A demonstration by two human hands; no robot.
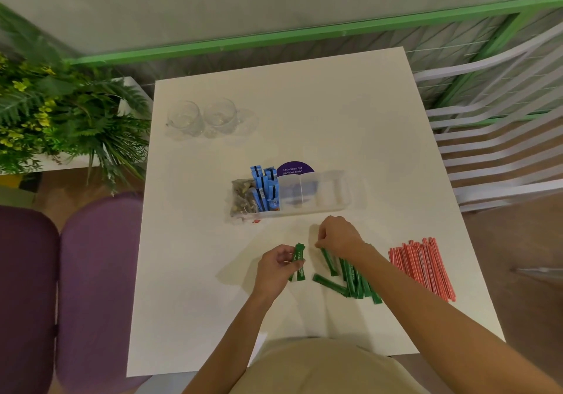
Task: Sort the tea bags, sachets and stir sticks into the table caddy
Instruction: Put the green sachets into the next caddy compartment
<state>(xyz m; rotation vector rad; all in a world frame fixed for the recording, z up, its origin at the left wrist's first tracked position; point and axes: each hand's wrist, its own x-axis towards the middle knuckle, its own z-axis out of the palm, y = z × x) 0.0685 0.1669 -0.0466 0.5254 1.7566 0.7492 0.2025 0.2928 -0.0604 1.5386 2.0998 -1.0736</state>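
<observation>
Start at the left hand (275, 267). Its fingers are curled round a small bunch of green sachets (298, 261), and they stand up a little out of the grip. Further out from that grip, and a bit to its left, is the clear caddy (304, 209). The tea bags (242, 197) sit in the caddy's left end. The blue sachets (265, 188) stand in the next slot, so I think those two kinds are done. The slots further along sit out past the right hand. I cannot tell what is in them, because the plastic is foggy. Now the right hand (338, 235). Its fingers are bent, and the thumb and one finger pinch the far tip of one green sachet (329, 261) that lies on the table (304, 104). Just under that wrist, on the side near the person, is the loose pile of green sachets (356, 281). Some of them cross over each other. None of the green ones is in the caddy yet. To the right of that grip, and well apart from it, the red stir sticks (422, 267) lie side by side, and no hand touches them. So I think about half the job is done. The green sachets are being picked up now, and the sticks come after
</observation>
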